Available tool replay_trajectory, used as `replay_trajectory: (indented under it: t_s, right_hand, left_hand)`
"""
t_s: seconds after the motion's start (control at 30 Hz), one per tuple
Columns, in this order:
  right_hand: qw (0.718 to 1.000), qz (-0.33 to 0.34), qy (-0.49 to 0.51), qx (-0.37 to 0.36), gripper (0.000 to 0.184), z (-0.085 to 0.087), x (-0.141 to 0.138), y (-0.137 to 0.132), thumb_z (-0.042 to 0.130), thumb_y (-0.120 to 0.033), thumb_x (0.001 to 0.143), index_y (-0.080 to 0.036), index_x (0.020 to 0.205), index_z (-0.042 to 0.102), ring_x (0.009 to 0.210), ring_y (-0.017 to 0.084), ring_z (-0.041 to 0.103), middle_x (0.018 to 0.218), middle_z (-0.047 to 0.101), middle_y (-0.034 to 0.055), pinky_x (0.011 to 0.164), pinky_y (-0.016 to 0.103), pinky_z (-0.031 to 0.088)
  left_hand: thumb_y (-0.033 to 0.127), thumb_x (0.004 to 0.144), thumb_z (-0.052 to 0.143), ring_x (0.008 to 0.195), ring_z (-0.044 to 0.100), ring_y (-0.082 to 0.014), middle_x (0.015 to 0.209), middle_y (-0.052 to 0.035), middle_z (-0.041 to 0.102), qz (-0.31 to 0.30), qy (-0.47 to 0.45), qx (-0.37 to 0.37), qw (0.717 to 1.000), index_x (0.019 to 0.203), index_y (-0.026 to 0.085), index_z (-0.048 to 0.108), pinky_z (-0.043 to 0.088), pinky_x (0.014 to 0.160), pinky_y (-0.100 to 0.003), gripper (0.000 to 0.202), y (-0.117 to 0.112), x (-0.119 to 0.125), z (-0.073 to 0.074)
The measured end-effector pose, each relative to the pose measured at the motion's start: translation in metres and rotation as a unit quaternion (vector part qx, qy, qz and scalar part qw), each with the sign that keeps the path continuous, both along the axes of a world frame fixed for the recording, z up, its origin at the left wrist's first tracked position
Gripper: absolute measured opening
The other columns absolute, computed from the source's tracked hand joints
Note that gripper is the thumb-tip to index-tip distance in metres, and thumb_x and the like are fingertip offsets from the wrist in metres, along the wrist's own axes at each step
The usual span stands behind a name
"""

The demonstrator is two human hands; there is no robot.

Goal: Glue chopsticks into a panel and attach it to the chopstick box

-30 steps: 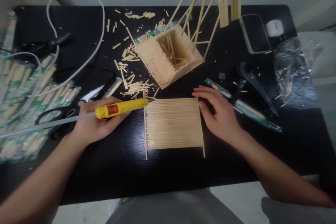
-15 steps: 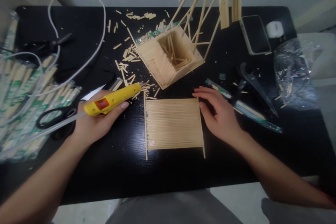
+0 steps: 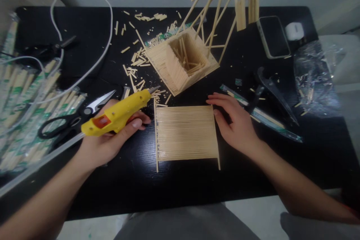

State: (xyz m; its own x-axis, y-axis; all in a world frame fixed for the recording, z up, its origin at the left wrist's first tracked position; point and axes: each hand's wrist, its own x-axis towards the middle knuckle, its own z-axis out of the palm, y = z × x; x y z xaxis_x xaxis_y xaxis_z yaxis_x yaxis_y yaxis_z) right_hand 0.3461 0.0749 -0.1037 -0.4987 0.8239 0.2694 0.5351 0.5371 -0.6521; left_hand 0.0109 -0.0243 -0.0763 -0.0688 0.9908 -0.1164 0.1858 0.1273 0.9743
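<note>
The stick panel (image 3: 185, 133) lies flat on the black table (image 3: 185, 191), centred before the person, with one edge stick (image 3: 156, 138) along each side; this position presumably keeps it within reach of both hands. The left hand (image 3: 105, 144) is wrapped around the yellow glue gun (image 3: 119, 114); the trigger is hidden, so whether it is pressed cannot be told. The gun is held with its nozzle pointing forward, beyond the panel's far left corner, which seems to keep the hot end away from the fingers. A translucent glue stick (image 3: 42, 167) extends from its rear, over the left forearm. The right hand (image 3: 234, 122) has thumb and fingers spread about the panel's far right corner, apparently to steady it; the firmness of contact cannot be told. Scissors (image 3: 63, 123) lie beside the left hand, and a wrapped packet (image 3: 277, 123) lies beyond the right. Farther off, a stick box (image 3: 180, 65) stands on its own base and contains loose sticks, likely to keep them together. Offcuts (image 3: 137, 60) are scattered to its left. A phone (image 3: 274, 37) lies at the far right, outside the working area.
</note>
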Motion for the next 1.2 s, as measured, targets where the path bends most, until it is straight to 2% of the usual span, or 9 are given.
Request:
replay_trajectory:
  t_s: [0.1,0.23,0.4,0.57,0.7,0.83,0.97,1.1,1.2]
  right_hand:
    - [1.0,-0.002,0.001,0.004,0.031,0.0001,-0.0002,0.0003,0.055,-0.012,0.104,-0.026,0.127,0.071,0.138,0.031,0.069,0.134,0.077,0.0118,0.116,0.062,0.058]
    - [1.0,0.002,0.001,0.005,0.031,0.0002,-0.0007,0.0003,0.056,-0.012,0.104,-0.026,0.127,0.071,0.137,0.031,0.07,0.134,0.078,0.0119,0.115,0.061,0.058]
    - [0.999,-0.036,-0.005,0.035,0.027,-0.0005,-0.002,-0.0014,0.06,-0.013,0.102,-0.025,0.122,0.071,0.133,0.032,0.072,0.129,0.078,0.0125,0.112,0.062,0.059]
    - [0.997,-0.063,-0.008,0.052,0.022,0.0002,-0.0038,-0.0035,0.062,-0.014,0.1,-0.025,0.117,0.071,0.122,0.032,0.076,0.11,0.08,0.0082,0.103,0.057,0.063]
    - [0.997,-0.063,-0.005,0.044,0.024,0.0015,-0.0045,-0.0043,0.061,-0.013,0.1,-0.027,0.118,0.07,0.121,0.031,0.076,0.097,0.079,0.0051,0.104,0.057,0.062]
    - [0.997,-0.073,-0.007,0.031,0.026,0.002,-0.0045,-0.0049,0.061,-0.015,0.1,-0.029,0.12,0.07,0.121,0.033,0.076,0.099,0.081,0.0053,0.104,0.06,0.06]
    - [0.996,-0.082,-0.002,0.024,0.024,0.0016,-0.0047,-0.0057,0.063,-0.017,0.1,-0.028,0.119,0.071,0.118,0.032,0.078,0.103,0.081,0.0056,0.103,0.059,0.061]
    - [0.996,-0.088,0.005,0.017,0.022,0.001,-0.0052,-0.0063,0.063,-0.018,0.101,-0.028,0.118,0.071,0.111,0.031,0.08,0.106,0.082,0.0056,0.101,0.057,0.062]
    - [0.996,-0.087,0.002,0.019,0.02,0.0009,-0.0055,-0.0063,0.064,-0.019,0.101,-0.027,0.118,0.07,0.106,0.03,0.081,0.106,0.082,0.0056,0.099,0.056,0.063]
  left_hand:
    - [0.035,0.1,0.077,0.115,0.078,-0.0251,0.121,-0.0096,0.081,-0.007,-0.017,-0.026,1.0,0.12,0.021,0.074,0.071,0.096,-0.036,0.025,-0.0028,0.0068,-0.0003]
    - [0.038,0.1,0.078,0.128,0.075,-0.0305,0.131,-0.0107,0.079,0.009,-0.029,-0.038,0.999,0.128,0.023,0.072,0.072,0.098,-0.039,0.032,-0.0036,0.0093,-0.0012]
    - [0.032,0.099,0.079,0.126,0.077,-0.0294,0.129,-0.0092,0.08,0.008,-0.065,-0.025,0.998,0.12,0.023,0.074,0.072,0.098,-0.037,0.024,-0.0036,0.0097,-0.001]
    - [0.031,0.099,0.079,0.124,0.078,-0.0294,0.128,-0.0094,0.081,0.003,-0.064,-0.017,0.998,0.119,0.024,0.076,0.073,0.094,-0.035,0.022,-0.0024,0.0097,-0.0012]
    - [0.032,0.099,0.078,0.122,0.079,-0.0291,0.128,-0.0099,0.081,0.0,-0.054,-0.015,0.998,0.12,0.025,0.077,0.073,0.091,-0.033,0.022,-0.0009,0.01,0.0001]
    - [0.031,0.099,0.077,0.124,0.078,-0.0296,0.129,-0.0108,0.081,-0.005,-0.055,-0.029,0.998,0.122,0.025,0.077,0.073,0.092,-0.034,0.024,-0.0009,0.0098,0.0009]
    - [0.031,0.099,0.077,0.124,0.077,-0.0313,0.13,-0.0119,0.079,-0.01,-0.052,-0.028,0.998,0.123,0.025,0.078,0.074,0.088,-0.036,0.025,-0.001,0.0086,0.0002]
    - [0.032,0.096,0.079,0.111,0.08,-0.0303,0.128,-0.013,0.078,-0.01,-0.037,-0.033,0.999,0.122,0.024,0.077,0.075,0.084,-0.041,0.027,0.0004,0.0076,0.0003]
    - [0.033,0.095,0.08,0.107,0.08,-0.0293,0.128,-0.0126,0.078,-0.011,-0.035,-0.039,0.999,0.12,0.023,0.077,0.075,0.081,-0.04,0.028,0.0018,0.0079,0.0]
